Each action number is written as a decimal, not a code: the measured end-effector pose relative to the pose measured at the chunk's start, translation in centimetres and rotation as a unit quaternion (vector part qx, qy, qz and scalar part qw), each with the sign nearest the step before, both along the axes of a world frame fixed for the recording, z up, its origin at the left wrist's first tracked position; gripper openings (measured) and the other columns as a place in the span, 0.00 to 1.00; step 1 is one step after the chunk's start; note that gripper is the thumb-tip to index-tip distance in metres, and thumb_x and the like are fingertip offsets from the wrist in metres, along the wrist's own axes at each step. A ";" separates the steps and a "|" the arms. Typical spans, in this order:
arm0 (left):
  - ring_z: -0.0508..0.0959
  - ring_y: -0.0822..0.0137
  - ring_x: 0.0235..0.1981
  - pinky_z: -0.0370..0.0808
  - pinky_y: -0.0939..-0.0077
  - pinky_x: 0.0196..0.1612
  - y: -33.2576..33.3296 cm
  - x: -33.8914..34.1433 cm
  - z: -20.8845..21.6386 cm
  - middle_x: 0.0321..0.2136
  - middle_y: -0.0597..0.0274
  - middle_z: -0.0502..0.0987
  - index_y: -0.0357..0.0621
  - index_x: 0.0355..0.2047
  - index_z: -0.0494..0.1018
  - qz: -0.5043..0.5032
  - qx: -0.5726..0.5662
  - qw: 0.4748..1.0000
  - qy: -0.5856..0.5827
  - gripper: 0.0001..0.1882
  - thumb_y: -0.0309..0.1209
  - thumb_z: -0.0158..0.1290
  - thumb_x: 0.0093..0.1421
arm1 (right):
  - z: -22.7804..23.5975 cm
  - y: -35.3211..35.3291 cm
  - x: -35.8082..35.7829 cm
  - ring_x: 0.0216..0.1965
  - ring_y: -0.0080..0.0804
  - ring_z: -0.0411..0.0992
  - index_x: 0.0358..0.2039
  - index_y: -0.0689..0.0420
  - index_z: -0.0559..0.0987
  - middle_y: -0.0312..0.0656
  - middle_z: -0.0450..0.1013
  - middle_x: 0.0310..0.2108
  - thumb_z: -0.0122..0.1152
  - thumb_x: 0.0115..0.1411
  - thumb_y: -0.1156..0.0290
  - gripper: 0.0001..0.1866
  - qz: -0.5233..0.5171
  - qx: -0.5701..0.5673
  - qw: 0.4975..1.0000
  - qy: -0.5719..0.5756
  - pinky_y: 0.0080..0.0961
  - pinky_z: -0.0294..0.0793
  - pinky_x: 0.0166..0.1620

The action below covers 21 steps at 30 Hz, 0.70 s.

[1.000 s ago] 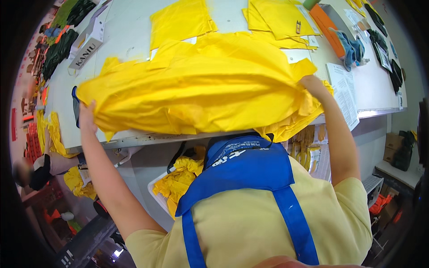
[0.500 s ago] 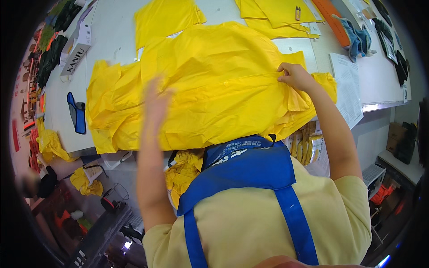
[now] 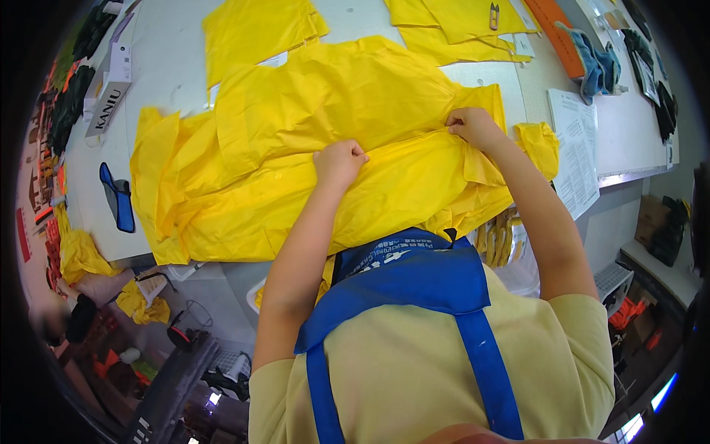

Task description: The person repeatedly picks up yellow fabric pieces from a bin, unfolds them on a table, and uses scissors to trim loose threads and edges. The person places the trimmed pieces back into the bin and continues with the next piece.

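A large yellow garment (image 3: 288,200) of thin, crinkled cloth lies spread over the table, with a long fold or seam running across its middle. My left hand (image 3: 340,163) is closed on the cloth at this fold, near the middle of the garment. Farther right along the same line, my right hand (image 3: 475,127) pinches the cloth between thumb and fingers. The garment's near edge hangs over the table edge by my blue apron (image 3: 399,274). What lies under the cloth is hidden.
Flat yellow pieces (image 3: 259,37) lie at the far side, more yellow pieces (image 3: 444,33) bear thread snips (image 3: 494,16). Right are an orange box (image 3: 553,37), a blue cloth (image 3: 594,70) and papers (image 3: 573,148). Left are a white box (image 3: 111,92) and a blue-black item (image 3: 117,196).
My left hand has moved right from over the garment's left part and closed on the cloth at the fold. My right hand has shifted slightly left, still pinching.
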State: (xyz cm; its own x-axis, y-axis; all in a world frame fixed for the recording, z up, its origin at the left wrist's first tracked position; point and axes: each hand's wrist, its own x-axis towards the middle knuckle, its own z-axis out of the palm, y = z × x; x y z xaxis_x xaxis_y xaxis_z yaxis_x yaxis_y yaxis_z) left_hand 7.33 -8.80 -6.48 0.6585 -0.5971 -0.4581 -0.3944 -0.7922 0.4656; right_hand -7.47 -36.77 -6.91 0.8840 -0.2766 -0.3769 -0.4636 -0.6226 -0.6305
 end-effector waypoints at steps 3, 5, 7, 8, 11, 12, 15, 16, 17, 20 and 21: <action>0.78 0.62 0.29 0.71 0.68 0.36 -0.6 0.7 0.3 0.24 0.65 0.79 0.50 0.23 0.78 -0.009 0.040 0.999 0.015 0.11 0.42 0.61 0.46 | 1.2 0.1 0.8 0.23 0.29 0.73 0.29 0.60 0.77 0.40 0.75 0.24 0.63 0.50 0.75 0.06 -0.018 0.039 0.997 0.067 0.24 0.72 0.29; 0.78 0.62 0.31 0.70 0.66 0.38 -0.9 1.2 0.2 0.25 0.65 0.79 0.52 0.23 0.78 -0.013 0.064 0.997 0.032 0.10 0.43 0.60 0.46 | 2.2 -0.2 1.6 0.22 0.27 0.73 0.29 0.60 0.77 0.39 0.74 0.23 0.63 0.50 0.75 0.05 -0.043 0.091 0.987 0.125 0.22 0.73 0.27; 0.78 0.61 0.34 0.66 0.61 0.43 -1.1 1.6 0.2 0.26 0.65 0.80 0.55 0.24 0.78 -0.013 0.090 0.994 0.057 0.09 0.43 0.60 0.47 | 2.2 -0.7 2.2 0.21 0.24 0.72 0.28 0.60 0.77 0.37 0.74 0.23 0.63 0.51 0.76 0.05 -0.066 0.144 0.973 0.170 0.19 0.73 0.25; 0.78 0.61 0.34 0.67 0.61 0.43 -1.3 1.6 0.2 0.26 0.66 0.80 0.55 0.24 0.78 -0.013 0.093 0.994 0.059 0.09 0.43 0.59 0.47 | 2.0 -1.0 2.3 0.21 0.22 0.72 0.27 0.60 0.77 0.37 0.74 0.22 0.64 0.51 0.76 0.04 -0.051 0.149 0.971 0.182 0.18 0.73 0.25; 0.78 0.61 0.35 0.67 0.61 0.42 -1.4 1.9 0.3 0.27 0.66 0.80 0.56 0.24 0.78 -0.011 0.098 0.992 0.072 0.09 0.43 0.59 0.47 | 1.8 -1.3 2.4 0.19 0.20 0.71 0.25 0.60 0.76 0.36 0.73 0.20 0.64 0.51 0.76 0.04 -0.021 0.153 0.967 0.202 0.16 0.73 0.23; 0.78 0.61 0.35 0.67 0.61 0.42 -1.3 1.9 0.2 0.27 0.66 0.80 0.55 0.24 0.78 -0.008 0.098 0.992 0.081 0.09 0.43 0.59 0.47 | 1.9 -1.2 2.4 0.19 0.20 0.71 0.24 0.60 0.76 0.36 0.73 0.20 0.64 0.51 0.76 0.05 -0.020 0.146 0.969 0.199 0.17 0.73 0.23; 0.78 0.61 0.35 0.68 0.62 0.41 -1.3 2.0 0.4 0.27 0.66 0.80 0.55 0.24 0.78 -0.006 0.096 0.991 0.093 0.09 0.43 0.60 0.47 | 2.1 -0.9 2.9 0.17 0.19 0.70 0.21 0.61 0.74 0.36 0.72 0.17 0.64 0.50 0.76 0.06 -0.031 0.142 0.967 0.210 0.17 0.71 0.22; 0.78 0.61 0.35 0.68 0.63 0.41 -1.3 1.9 0.4 0.27 0.66 0.80 0.55 0.24 0.78 -0.006 0.096 0.991 0.094 0.10 0.43 0.60 0.46 | 2.1 -0.9 2.9 0.16 0.19 0.69 0.21 0.61 0.74 0.36 0.71 0.16 0.64 0.50 0.77 0.07 -0.038 0.143 0.965 0.216 0.17 0.71 0.21; 0.78 0.61 0.34 0.68 0.63 0.41 -1.3 2.0 0.4 0.26 0.66 0.80 0.55 0.24 0.78 -0.006 0.092 0.991 0.092 0.10 0.44 0.60 0.46 | 2.0 -0.9 2.8 0.16 0.19 0.69 0.20 0.61 0.74 0.36 0.71 0.16 0.64 0.50 0.76 0.07 -0.039 0.136 0.967 0.210 0.17 0.71 0.21; 0.78 0.62 0.32 0.70 0.65 0.37 -1.3 1.9 0.1 0.25 0.65 0.79 0.52 0.23 0.78 -0.012 0.079 0.994 0.078 0.11 0.43 0.61 0.45 | 1.5 -0.8 2.3 0.16 0.20 0.70 0.20 0.60 0.73 0.37 0.72 0.16 0.66 0.49 0.75 0.08 -0.051 0.125 0.970 0.202 0.17 0.72 0.21; 0.78 0.62 0.29 0.71 0.67 0.34 -1.3 1.9 -0.1 0.24 0.63 0.79 0.50 0.22 0.78 -0.017 0.071 0.995 0.067 0.11 0.42 0.62 0.44 | 1.4 -0.9 2.2 0.16 0.21 0.70 0.21 0.60 0.74 0.37 0.72 0.16 0.66 0.49 0.75 0.08 -0.061 0.128 0.968 0.205 0.18 0.72 0.21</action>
State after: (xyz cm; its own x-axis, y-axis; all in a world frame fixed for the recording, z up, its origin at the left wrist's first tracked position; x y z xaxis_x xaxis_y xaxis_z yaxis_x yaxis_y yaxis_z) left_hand 9.24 -10.05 -6.56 0.5661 -0.5409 -0.6220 -0.3636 -0.8411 0.4005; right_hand -5.23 -37.63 -5.51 0.6124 -0.2210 -0.7590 -0.7678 -0.3951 -0.5044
